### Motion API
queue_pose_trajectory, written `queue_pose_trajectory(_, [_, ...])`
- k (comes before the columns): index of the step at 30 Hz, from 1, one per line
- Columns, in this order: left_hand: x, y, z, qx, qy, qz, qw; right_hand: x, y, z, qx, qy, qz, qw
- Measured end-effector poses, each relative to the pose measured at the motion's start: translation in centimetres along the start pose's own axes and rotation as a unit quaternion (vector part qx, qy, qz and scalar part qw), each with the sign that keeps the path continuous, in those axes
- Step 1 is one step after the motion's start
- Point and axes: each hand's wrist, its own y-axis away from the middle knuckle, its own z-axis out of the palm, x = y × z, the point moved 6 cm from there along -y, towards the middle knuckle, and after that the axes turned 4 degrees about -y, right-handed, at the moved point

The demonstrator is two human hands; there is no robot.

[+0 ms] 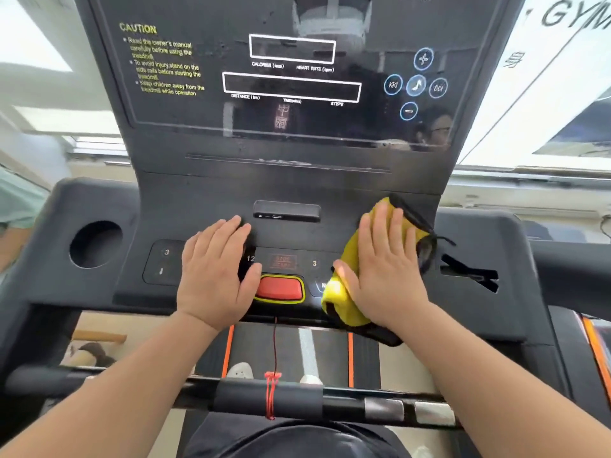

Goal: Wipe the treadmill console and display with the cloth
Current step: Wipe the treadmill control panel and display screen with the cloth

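The black treadmill console (185, 200) fills the view, with its glossy dark display (291, 87) tilted up at the top. A yellow cloth with black edging (344, 299) lies on the console's right button area. My right hand (386, 269) presses flat on that cloth, fingers spread. My left hand (215, 272) rests flat on the left button panel, fingers apart, holding nothing. Between the hands sits the red stop button (280, 288) with its yellow rim.
A round cup holder (95, 244) is at the console's left, a slotted recess (469, 272) at its right. A red safety cord (273, 358) hangs down to the front handlebar (264, 396). The belt with orange stripes lies below.
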Motion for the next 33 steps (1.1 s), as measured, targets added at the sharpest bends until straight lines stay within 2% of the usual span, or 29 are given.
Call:
queue_pose_trajectory(4, [0.1, 0.0, -0.1, 0.011, -0.002, 0.004, 1.000, -3.8, 1.5, 1.2, -0.047, 0.003, -0.166, 0.985])
queue_pose_trajectory(7, [0.0, 0.0, -0.1, 0.016, 0.001, 0.005, 1.000, -2.2, 5.0, 1.6, -0.040, 0.049, -0.250, 0.966])
queue_pose_trajectory(9, [-0.1, 0.1, 0.1, 0.019, 0.003, 0.005, 1.000, 0.4, 6.1, 1.6, -0.029, 0.051, -0.238, 0.970])
queue_pose_trajectory(14, [-0.3, 0.1, 0.1, 0.029, 0.009, 0.012, 0.999, 4.4, 1.6, 0.2, 0.008, 0.010, -0.005, 1.000])
queue_pose_trajectory(16, [-0.3, 0.1, 0.1, 0.026, 0.010, 0.011, 1.000, 2.9, -0.7, 0.0, 0.026, -0.001, 0.026, 0.999])
queue_pose_trajectory(18, [-0.3, 0.1, 0.1, 0.022, 0.010, 0.011, 1.000, 0.3, -1.7, 0.4, 0.035, 0.009, -0.013, 0.999])
queue_pose_trajectory(21, [-0.2, 0.1, 0.2, 0.014, 0.009, 0.011, 1.000, -2.3, 0.2, 1.3, 0.013, 0.034, -0.142, 0.989])
queue_pose_trajectory(23, [-0.2, 0.1, 0.2, 0.009, 0.009, 0.009, 1.000, -1.9, 3.0, 1.6, -0.011, 0.051, -0.222, 0.974])
queue_pose_trajectory(25, [-0.2, 0.1, 0.2, 0.005, 0.011, 0.009, 1.000, -0.3, 5.1, 1.7, -0.017, 0.064, -0.260, 0.963])
queue_pose_trajectory(27, [-0.2, 0.0, 0.2, 0.004, 0.012, 0.012, 1.000, 1.6, 4.9, 1.5, -0.012, 0.071, -0.235, 0.969])
queue_pose_trajectory(30, [-0.2, 0.0, 0.2, -0.001, 0.012, 0.013, 1.000, 2.7, 1.0, 0.4, -0.011, 0.055, -0.153, 0.987])
queue_pose_trajectory(33, [-0.1, 0.0, 0.2, -0.005, 0.008, 0.013, 1.000, 2.2, -2.3, -0.5, 0.006, 0.056, -0.121, 0.991])
